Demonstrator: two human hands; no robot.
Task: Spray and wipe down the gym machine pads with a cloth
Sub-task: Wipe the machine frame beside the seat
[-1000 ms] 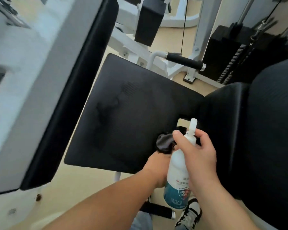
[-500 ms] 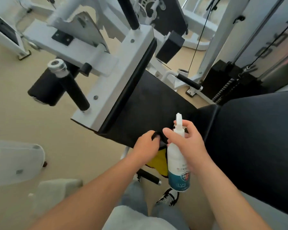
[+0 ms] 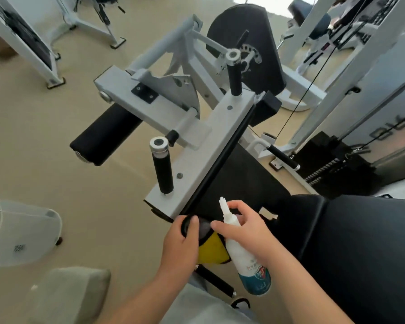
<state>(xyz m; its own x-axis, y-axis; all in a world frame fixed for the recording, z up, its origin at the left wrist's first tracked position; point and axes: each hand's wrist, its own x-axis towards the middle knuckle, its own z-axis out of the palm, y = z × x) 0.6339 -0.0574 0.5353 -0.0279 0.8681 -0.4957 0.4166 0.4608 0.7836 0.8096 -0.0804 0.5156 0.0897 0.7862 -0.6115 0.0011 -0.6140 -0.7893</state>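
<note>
My right hand [image 3: 246, 232] grips a white spray bottle [image 3: 246, 260] with a teal label, nozzle pointing up and away over the black seat pad [image 3: 239, 183]. My left hand [image 3: 180, 244] holds a dark and yellow cloth [image 3: 212, 252] bunched at the near corner of that pad, beside the bottle. A black upright pad edge [image 3: 222, 157] on a white frame stands along the left of the seat pad. A large black backrest pad [image 3: 360, 249] lies to the right.
A black roller pad [image 3: 105, 136] sticks out left of the white frame, with two black handle grips [image 3: 163, 171] on it. A weight stack [image 3: 344, 164] and cable stand at right. A pale plastic bin [image 3: 17, 232] sits on the beige floor at left.
The view has risen and pulled back, showing more of the white frame and roller. My hands stay together at the pad's near corner, and more of the yellow cloth shows.
</note>
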